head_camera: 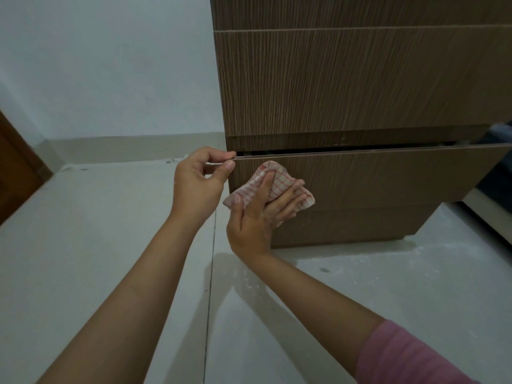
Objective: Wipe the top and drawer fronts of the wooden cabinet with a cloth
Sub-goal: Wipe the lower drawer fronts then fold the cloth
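Note:
The wooden cabinet (346, 84) fills the upper right, its drawer fronts stacked one above another. One low drawer (388, 176) stands pulled slightly out, with a dark gap above its top edge. My left hand (198, 181) pinches the top left corner of that drawer front between thumb and fingers. My right hand (260, 214) presses a white cloth with red checks (279, 184) flat against the left part of the same drawer front, fingers spread over it. The cabinet's top is out of view.
Pale floor tiles (110, 245) spread below and to the left, with white dusty marks near the cabinet's base (346, 231). A light wall (110, 65) with a skirting strip stands behind. A brown door edge (13, 167) shows at far left.

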Tool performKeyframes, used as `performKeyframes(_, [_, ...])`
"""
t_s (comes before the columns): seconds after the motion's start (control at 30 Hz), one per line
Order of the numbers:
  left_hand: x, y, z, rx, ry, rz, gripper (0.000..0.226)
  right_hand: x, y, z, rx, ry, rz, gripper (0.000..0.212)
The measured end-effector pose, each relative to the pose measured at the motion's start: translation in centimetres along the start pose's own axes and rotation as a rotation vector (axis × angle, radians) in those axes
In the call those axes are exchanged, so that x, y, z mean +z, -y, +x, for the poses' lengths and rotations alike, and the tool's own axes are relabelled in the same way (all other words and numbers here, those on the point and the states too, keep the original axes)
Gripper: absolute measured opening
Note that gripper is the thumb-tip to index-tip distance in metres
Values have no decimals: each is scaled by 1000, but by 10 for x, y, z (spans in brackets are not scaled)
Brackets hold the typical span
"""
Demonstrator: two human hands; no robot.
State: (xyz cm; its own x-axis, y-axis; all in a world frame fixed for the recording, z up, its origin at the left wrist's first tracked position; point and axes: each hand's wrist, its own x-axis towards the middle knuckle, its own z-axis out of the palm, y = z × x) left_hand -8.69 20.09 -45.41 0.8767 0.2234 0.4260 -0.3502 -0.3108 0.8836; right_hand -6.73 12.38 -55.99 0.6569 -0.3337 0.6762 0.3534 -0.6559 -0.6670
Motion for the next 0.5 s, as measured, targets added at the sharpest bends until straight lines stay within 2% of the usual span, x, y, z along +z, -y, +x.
performKeyframes(0.3, [2, 1, -2, 0, -12, 12, 21, -37, -70, 17, 6, 6, -84, 72])
performKeyframes(0.5, [4, 2, -3, 11, -53, 13, 23, -67, -79, 48, 170, -75, -44, 72])
